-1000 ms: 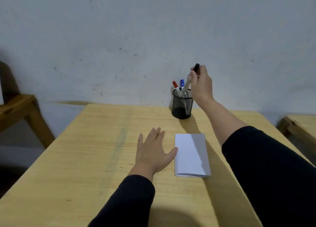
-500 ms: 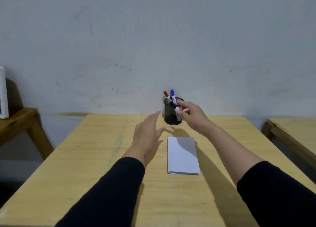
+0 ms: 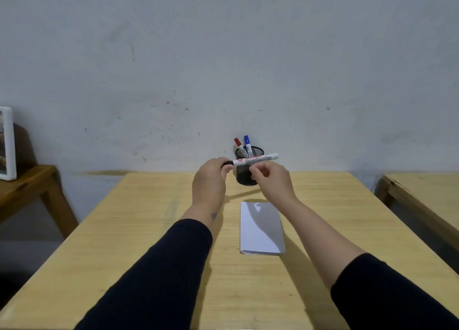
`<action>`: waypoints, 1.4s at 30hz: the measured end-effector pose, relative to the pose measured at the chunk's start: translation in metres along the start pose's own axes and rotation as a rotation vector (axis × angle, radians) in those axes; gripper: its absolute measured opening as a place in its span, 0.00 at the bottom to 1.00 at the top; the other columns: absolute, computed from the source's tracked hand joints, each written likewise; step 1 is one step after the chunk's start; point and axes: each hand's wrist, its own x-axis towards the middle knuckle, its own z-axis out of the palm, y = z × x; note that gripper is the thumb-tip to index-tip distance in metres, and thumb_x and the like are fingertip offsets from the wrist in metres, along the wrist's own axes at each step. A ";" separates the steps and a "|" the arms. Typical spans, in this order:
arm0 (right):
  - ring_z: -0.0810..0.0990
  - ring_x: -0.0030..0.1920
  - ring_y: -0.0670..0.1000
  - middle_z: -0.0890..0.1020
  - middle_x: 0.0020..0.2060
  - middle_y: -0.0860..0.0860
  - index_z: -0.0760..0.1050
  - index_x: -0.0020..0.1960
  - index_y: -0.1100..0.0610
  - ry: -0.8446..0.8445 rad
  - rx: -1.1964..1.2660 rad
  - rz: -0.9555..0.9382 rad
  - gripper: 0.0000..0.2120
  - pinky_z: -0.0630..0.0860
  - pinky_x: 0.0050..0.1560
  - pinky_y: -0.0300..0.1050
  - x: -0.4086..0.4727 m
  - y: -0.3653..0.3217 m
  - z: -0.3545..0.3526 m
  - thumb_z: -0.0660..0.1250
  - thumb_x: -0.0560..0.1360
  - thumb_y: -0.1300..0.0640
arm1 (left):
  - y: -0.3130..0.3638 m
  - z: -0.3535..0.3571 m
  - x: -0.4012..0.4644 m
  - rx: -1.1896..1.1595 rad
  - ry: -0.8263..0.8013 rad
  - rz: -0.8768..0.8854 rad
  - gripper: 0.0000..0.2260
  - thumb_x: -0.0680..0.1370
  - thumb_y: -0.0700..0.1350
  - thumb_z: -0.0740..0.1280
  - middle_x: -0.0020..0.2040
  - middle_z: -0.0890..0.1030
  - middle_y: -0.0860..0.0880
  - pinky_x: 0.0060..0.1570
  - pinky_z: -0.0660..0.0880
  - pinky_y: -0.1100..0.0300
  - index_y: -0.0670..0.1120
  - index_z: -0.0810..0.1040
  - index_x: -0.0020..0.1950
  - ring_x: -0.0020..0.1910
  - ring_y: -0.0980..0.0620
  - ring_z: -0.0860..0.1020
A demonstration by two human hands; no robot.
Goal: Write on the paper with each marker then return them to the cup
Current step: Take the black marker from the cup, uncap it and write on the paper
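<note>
The black cap of the held marker is mostly covered by the fingers of the left hand, so only a small dark part of it is seen. The lower parts of the two other markers are hidden inside the cup, and the front of the cup is partly covered by both hands. A white frame at the far left is cut off by the edge of the picture, and a second table at the right is also cut off.

Three markers are counted: one with a red cap, one with a blue cap, and the held one with a black cap. One cup, one paper and two hands are seen.

The cup is a black mesh cup, placed at the far side of the wooden table, near the wall. The red and the blue marker are standing in it, with the caps up, leaning a little to the left.

The held marker is kept almost level in the air, just in front of the cup rim. The fingers of the left hand are closed around the capped end. The fingers of the right hand are pinched on the white body of the same marker. The printed word on the body is partly readable. The paper is lying flat on the table, nearer than the cup and below the right hand, and shadows of the hands are thrown on it. No writing can be made out on it.
</note>
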 end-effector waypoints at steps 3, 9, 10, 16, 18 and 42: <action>0.77 0.34 0.51 0.81 0.37 0.55 0.77 0.39 0.59 -0.087 0.574 0.466 0.12 0.79 0.37 0.40 -0.001 -0.010 0.008 0.65 0.78 0.54 | 0.009 0.004 -0.006 -0.078 -0.018 -0.011 0.07 0.79 0.44 0.63 0.41 0.80 0.52 0.39 0.69 0.59 0.47 0.81 0.49 0.41 0.52 0.75; 0.80 0.34 0.52 0.79 0.36 0.58 0.76 0.48 0.68 0.004 0.970 0.629 0.07 0.81 0.31 0.34 0.004 -0.006 0.018 0.66 0.77 0.62 | 0.000 0.012 -0.025 -0.086 -0.107 -0.039 0.06 0.79 0.46 0.61 0.39 0.80 0.50 0.39 0.71 0.54 0.49 0.77 0.51 0.41 0.49 0.77; 0.81 0.31 0.51 0.79 0.36 0.58 0.75 0.51 0.68 -0.002 0.964 0.627 0.08 0.80 0.28 0.33 0.004 -0.003 0.021 0.66 0.77 0.63 | -0.002 0.012 -0.025 -0.084 -0.115 -0.039 0.06 0.79 0.46 0.61 0.37 0.78 0.51 0.38 0.70 0.56 0.48 0.78 0.49 0.40 0.50 0.76; 0.79 0.37 0.52 0.79 0.37 0.57 0.76 0.47 0.68 0.009 0.976 0.599 0.08 0.79 0.29 0.32 0.009 0.001 0.027 0.62 0.79 0.63 | -0.003 0.018 -0.017 -0.139 -0.151 -0.123 0.09 0.79 0.43 0.62 0.30 0.73 0.55 0.35 0.67 0.58 0.45 0.81 0.46 0.35 0.50 0.73; 0.79 0.37 0.50 0.79 0.37 0.56 0.75 0.43 0.65 0.021 0.986 0.592 0.08 0.79 0.29 0.32 0.012 0.001 0.029 0.62 0.79 0.63 | -0.002 0.019 -0.013 -0.172 -0.162 -0.164 0.09 0.79 0.43 0.62 0.30 0.73 0.53 0.36 0.67 0.58 0.45 0.81 0.45 0.34 0.50 0.72; 0.75 0.34 0.47 0.78 0.39 0.53 0.75 0.42 0.58 0.071 0.852 0.506 0.07 0.74 0.29 0.35 0.020 0.041 0.019 0.67 0.77 0.56 | -0.036 0.034 0.002 0.386 -0.609 -0.303 0.08 0.72 0.39 0.66 0.50 0.82 0.45 0.42 0.76 0.57 0.44 0.82 0.49 0.48 0.44 0.80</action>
